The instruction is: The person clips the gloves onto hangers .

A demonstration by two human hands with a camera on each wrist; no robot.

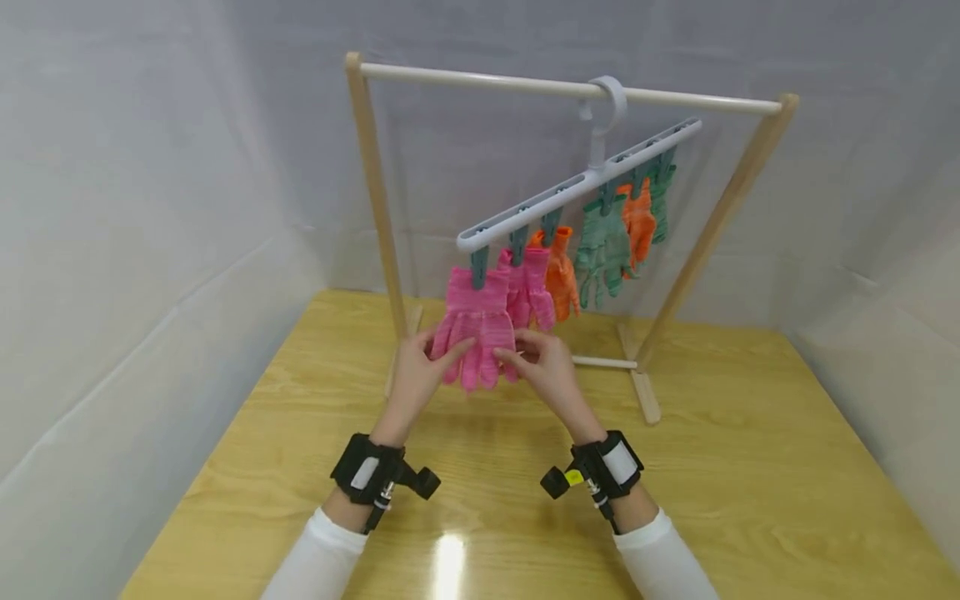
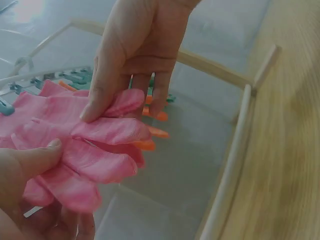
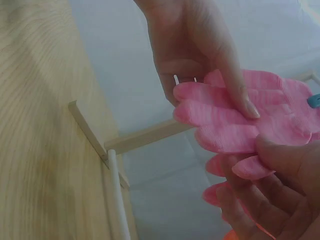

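A pink glove (image 1: 480,321) hangs from the front clip of a grey clip hanger (image 1: 577,187). Both my hands hold its fingers. My left hand (image 1: 450,350) pinches the glove's left side, thumb in front and fingers behind. My right hand (image 1: 517,354) pinches the right side the same way. In the left wrist view the pink glove (image 2: 100,150) lies between my left hand's thumb (image 2: 40,155) and the right hand (image 2: 135,55). In the right wrist view the pink glove (image 3: 240,120) is pinched by the left hand (image 3: 200,50) above and my right hand (image 3: 280,175) below.
The hanger hooks over the white rail (image 1: 487,79) of a wooden rack (image 1: 371,192) standing on the wooden table (image 1: 750,467). Behind the front glove hang a second pink glove (image 1: 531,287), two orange gloves (image 1: 562,279) and two green gloves (image 1: 600,250). White sheets surround the table.
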